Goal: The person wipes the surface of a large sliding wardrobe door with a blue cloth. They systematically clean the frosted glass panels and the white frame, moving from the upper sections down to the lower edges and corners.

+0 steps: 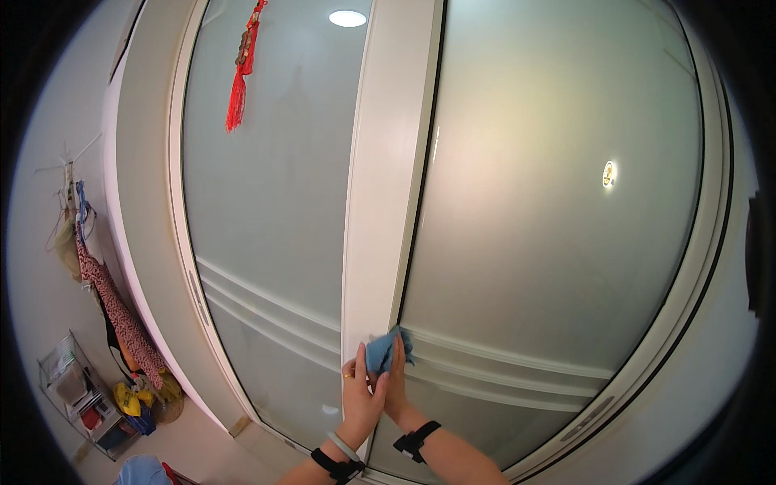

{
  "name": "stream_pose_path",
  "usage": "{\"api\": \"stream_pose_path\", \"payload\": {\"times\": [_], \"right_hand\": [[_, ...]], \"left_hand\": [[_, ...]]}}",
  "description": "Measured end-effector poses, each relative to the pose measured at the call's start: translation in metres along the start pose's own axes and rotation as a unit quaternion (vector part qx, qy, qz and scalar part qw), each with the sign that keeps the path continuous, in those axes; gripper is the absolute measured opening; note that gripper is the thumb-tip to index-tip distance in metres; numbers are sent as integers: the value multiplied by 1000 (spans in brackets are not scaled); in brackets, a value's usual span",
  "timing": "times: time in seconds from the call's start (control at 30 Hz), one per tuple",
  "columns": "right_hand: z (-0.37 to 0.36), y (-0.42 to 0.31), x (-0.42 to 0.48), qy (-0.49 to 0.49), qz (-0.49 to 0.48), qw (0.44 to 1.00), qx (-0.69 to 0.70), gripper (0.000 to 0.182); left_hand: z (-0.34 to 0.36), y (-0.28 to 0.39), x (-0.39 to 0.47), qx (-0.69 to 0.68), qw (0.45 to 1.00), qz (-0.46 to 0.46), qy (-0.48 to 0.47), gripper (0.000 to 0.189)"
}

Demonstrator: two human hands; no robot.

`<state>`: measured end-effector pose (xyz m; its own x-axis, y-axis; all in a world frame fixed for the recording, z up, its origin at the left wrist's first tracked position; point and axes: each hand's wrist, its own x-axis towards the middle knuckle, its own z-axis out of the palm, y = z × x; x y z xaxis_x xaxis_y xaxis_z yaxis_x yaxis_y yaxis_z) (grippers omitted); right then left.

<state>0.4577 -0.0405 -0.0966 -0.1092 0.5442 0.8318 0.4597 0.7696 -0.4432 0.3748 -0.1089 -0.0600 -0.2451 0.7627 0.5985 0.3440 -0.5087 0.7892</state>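
A blue cloth (381,353) is bunched against the white middle stile (379,212) of a sliding glass door, by the edge of the right frosted pane (545,254). My right hand (395,382) presses the cloth with straight fingers along the stile's dark edge strip. Just left of it, my left hand (362,391) grips the cloth's lower left side, its fingers pointing up. A ring sits on one left finger, and a pale bangle circles that wrist. Both wrists wear black straps. Part of the cloth is hidden behind my fingers.
A red tassel ornament (237,91) hangs before the left frosted pane (273,200). Recessed handles (199,297) are set in the outer frames. At far left, a patterned garment (115,303) hangs above a wire rack (85,400) and yellow bags (128,399). Light-blue fabric (142,471) shows below.
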Motion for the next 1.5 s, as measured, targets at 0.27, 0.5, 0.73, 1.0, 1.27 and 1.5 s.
{"api": "stream_pose_path", "payload": {"times": [0.27,0.5,0.73,1.0,1.27,1.5], "right_hand": [[-40,12,-39,-118,152,979,73,76],[-137,-49,49,-3,107,994,12,80],[-205,-104,205,113,-162,974,-113,58],[-206,-91,262,37,-292,821,-489,48],[-177,-25,152,-110,-267,803,-521,51],[-180,2,61,-223,-234,843,-430,57]], "left_hand": [[13,-15,-12,51,999,-17,-4,17],[31,74,54,-91,985,124,72,29],[46,200,141,-109,929,333,121,59],[77,173,196,162,902,388,100,59],[112,57,101,109,953,279,34,62],[120,-7,15,122,967,217,-48,62]]}}
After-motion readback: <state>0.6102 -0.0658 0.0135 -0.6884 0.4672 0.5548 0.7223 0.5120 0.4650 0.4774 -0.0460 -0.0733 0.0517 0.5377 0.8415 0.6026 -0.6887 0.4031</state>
